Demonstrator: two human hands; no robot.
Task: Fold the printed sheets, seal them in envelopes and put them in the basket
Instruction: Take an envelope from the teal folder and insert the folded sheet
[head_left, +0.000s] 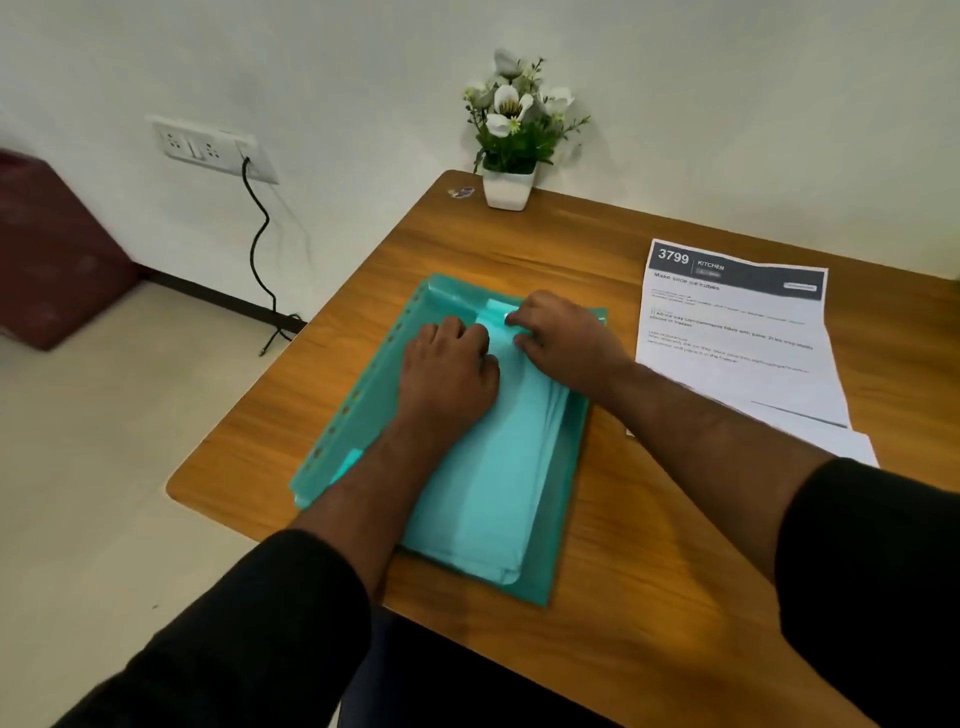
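Off to the left, away from the desk, a dark red cushioned seat (57, 249) sits on the floor against the wall, and a wall socket (208, 148) has a black cable (260, 244) trailing down to the skirting. Coming onto the wooden desk (649, 519), the person leans over a translucent teal folder (363, 415) with a punched strip along its left edge, holding a stack of pale sheets that could be envelopes, though through the plastic I cannot tell. The left hand (449, 371) lies on the upper part of the folder with its fingers curled down near the flap; whether it pinches anything or only presses I cannot tell. Just beside it, almost touching, the right hand (558, 343) seems to pinch the edge of the top opening between thumb and fingers, as if working the folder open or drawing something out. Behind them, at the desk's far edge, stands a small white pot of artificial flowers (514, 130). Further right the printed sheets (737, 343) lie flat and unfolded in a loose pile, the top one headed "3799 KITCHEN", well apart from the hands. No basket is in view, nor any sealed envelope. By my reckoning the job has hardly begun: every sheet remains to be folded, put into an envelope, sealed and dropped in the basket
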